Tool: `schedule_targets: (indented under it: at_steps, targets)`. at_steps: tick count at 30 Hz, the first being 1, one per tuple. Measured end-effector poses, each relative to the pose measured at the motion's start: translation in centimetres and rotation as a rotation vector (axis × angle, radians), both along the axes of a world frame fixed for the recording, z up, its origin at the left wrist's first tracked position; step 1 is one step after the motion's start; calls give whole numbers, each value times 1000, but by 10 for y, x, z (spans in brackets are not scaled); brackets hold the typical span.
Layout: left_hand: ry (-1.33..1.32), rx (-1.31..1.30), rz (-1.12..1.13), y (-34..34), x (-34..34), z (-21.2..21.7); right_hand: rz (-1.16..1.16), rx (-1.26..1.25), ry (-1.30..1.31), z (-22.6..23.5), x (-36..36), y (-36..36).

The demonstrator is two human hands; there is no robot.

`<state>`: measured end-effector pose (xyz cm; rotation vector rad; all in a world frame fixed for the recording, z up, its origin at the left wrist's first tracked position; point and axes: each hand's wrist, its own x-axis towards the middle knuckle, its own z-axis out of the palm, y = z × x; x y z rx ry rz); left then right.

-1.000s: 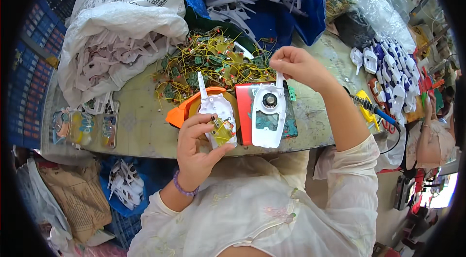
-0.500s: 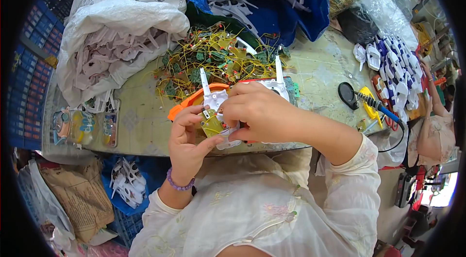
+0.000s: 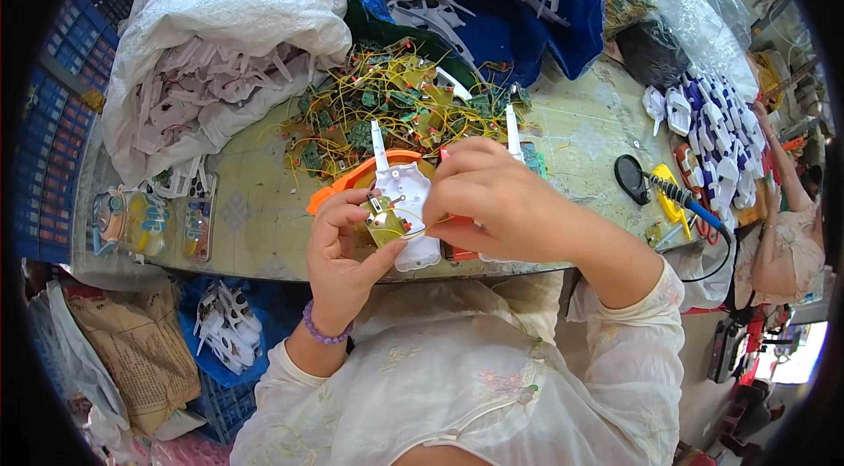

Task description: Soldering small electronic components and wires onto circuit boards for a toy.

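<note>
My left hand [image 3: 343, 259] is closed on a small green circuit board [image 3: 383, 224], gripped between thumb and fingers. The board lies over a white plastic shell [image 3: 407, 191] with a long narrow arm, close to the table's near edge. Thin yellow wire runs from the board toward my right hand [image 3: 501, 202]. Its fingers are pinched together beside the board, seemingly on that wire, though the fingertips are partly hidden. Behind my hands sits an orange curved piece [image 3: 352, 182]. A second white shell's arm [image 3: 513, 127] sticks up beyond my right hand.
Wired circuit boards are heaped [image 3: 387, 105] behind my hands. A white sack [image 3: 237, 22] and a blue bag [image 3: 576, 22] hold white plastic parts. At right lie a soldering iron [image 3: 675, 193], a black round lid [image 3: 629, 178] and stacked white-and-purple parts [image 3: 725, 136]. Another person [image 3: 782, 246] sits far right.
My right hand has drawn back slightly to the right from the board, uncovering more of the white shell and the yellow wire. The left hand keeps its hold.
</note>
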<state>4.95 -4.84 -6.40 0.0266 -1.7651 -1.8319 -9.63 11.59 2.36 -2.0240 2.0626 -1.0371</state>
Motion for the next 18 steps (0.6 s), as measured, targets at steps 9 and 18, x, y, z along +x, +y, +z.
schedule_targets:
  at_steps: [9,18]
  targets:
    - [10,-572,152,1,-9,38,38,-92,-139,12,1,8]
    - [-189,-414,-297,-10,-25,66,0,-144,-84,5,1,15]
